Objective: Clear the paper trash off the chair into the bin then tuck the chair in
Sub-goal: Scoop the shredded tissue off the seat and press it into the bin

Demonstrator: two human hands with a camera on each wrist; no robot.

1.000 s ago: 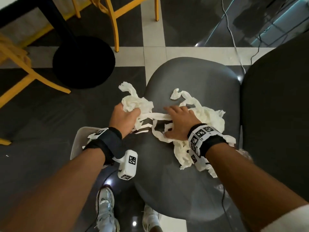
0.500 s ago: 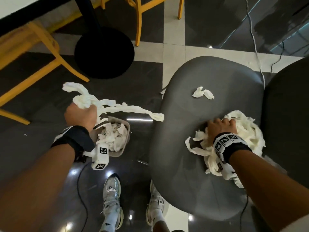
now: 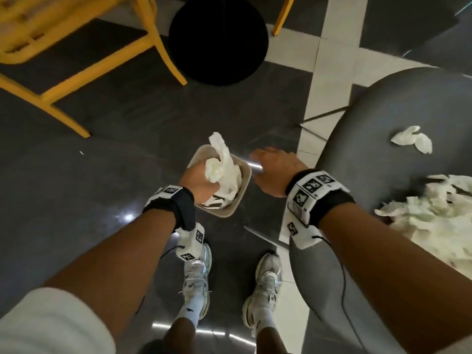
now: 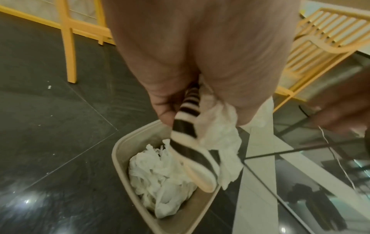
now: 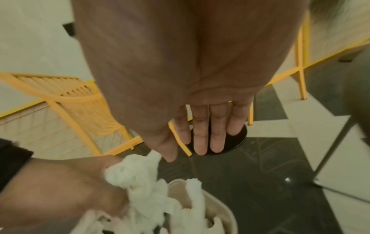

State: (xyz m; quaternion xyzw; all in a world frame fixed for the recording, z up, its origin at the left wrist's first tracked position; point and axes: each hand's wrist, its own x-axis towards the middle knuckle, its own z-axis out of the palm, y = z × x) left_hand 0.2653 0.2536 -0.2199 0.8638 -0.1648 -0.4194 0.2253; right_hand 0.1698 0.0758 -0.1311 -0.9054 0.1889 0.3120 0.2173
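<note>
While the left hand (image 3: 198,185) clenches a paper wad (image 3: 221,169) over the beige bin (image 3: 244,190) at centre frame, the right hand (image 3: 274,172) hovers released; two paper clumps remain on the grey chair (image 3: 370,139), right. Left wrist view: one striped scrap (image 4: 192,142) among the paper. Right wrist view: straight fingers (image 5: 200,134) before one yellow chair (image 5: 76,101).

The left hand (image 3: 198,182) covers the near part of the bin (image 3: 242,190), and its fingers sit buried in the paper wad (image 3: 222,172). The paper heap (image 3: 434,226) on the grey chair (image 3: 370,129) smears with blur and runs off the right edge.
</note>
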